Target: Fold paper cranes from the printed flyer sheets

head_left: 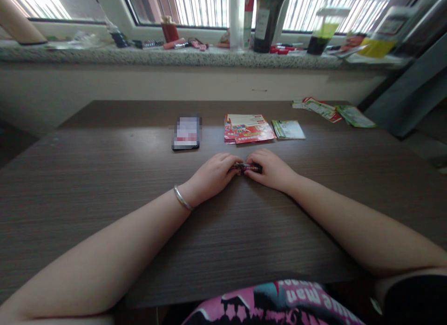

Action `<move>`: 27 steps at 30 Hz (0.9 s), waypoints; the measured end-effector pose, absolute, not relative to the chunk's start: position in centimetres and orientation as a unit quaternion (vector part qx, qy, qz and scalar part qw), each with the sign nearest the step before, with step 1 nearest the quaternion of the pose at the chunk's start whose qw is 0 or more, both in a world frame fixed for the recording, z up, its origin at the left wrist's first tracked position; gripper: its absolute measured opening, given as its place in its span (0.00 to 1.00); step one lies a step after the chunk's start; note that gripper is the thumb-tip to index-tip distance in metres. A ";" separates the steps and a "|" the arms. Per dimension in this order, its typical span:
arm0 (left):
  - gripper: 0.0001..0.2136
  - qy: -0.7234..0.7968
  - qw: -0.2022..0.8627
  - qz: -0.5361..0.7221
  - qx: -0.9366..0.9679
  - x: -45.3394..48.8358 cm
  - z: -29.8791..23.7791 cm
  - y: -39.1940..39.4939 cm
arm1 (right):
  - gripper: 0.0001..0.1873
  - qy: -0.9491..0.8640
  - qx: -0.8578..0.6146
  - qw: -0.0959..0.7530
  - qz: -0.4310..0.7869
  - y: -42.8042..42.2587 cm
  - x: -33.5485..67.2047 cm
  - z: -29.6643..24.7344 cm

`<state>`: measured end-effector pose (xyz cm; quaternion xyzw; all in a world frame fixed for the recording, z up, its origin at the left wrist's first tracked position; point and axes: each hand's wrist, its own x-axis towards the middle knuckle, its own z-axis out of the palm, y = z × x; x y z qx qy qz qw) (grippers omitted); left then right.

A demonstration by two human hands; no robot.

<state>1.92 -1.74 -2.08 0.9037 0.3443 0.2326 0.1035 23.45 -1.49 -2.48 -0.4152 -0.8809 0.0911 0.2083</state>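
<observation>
My left hand [213, 173] and my right hand [270, 169] rest on the dark wooden table [104, 176] near its middle, fingertips meeting. Both are closed around a small thin dark and reddish item [247, 167] held edge-on between them; I cannot make out what it is. A silver bangle [182, 198] sits on my left wrist. Just beyond my hands lie a stack of red printed cards [248, 128] and a smaller green-and-white stack [288, 129].
A phone [186, 132] lies face up left of the cards. More leaflets [333, 110] are scattered at the table's far right. The stone windowsill [174, 56] holds bottles, jars and small clutter. A dark slanted panel [408, 92] stands at the right.
</observation>
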 end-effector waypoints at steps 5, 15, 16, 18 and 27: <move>0.06 0.350 0.116 0.235 0.899 1.8 -2.1 -1.5 | 0.05 -0.873 -0.431 0.208 0.095 -1.5 23.5 -2.5; 0.06 0.377 0.197 0.273 0.863 1.6 -2.2 -1.3 | 0.14 -0.872 -0.419 0.224 0.120 -1.7 23.5 -2.4; 0.06 0.376 0.213 0.277 0.858 1.6 -2.3 -1.2 | 0.13 -0.872 -0.420 0.222 0.119 -1.6 23.5 -2.4; 0.07 0.371 0.241 0.276 0.853 1.5 -2.2 -1.1 | 0.10 -0.870 -0.424 0.224 0.117 -1.6 23.6 -2.5; 0.07 0.350 0.208 0.249 0.879 1.6 -2.0 -1.4 | 0.07 -0.864 -0.445 0.218 0.085 -1.5 23.7 -2.6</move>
